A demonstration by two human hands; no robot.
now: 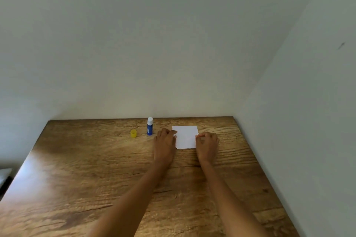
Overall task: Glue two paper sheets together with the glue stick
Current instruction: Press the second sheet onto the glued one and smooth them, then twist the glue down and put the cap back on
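A white paper sheet (pixel 185 136) lies flat on the wooden table (pixel 96 179) near its far edge; I cannot tell whether a second sheet lies under it. My left hand (pixel 165 140) rests at the sheet's left edge, fingertips touching it. My right hand (pixel 207 141) sits at the right edge with fingers curled onto the paper. The blue glue stick (pixel 149 126) stands upright and uncapped, its white tip showing, just left of my left hand. Its yellow cap (pixel 133 133) stands apart, further left.
White walls meet in a corner behind and to the right of the table. The table's far edge runs just behind the glue stick and paper. A dark object (pixel 4 177) shows past the table's left edge.
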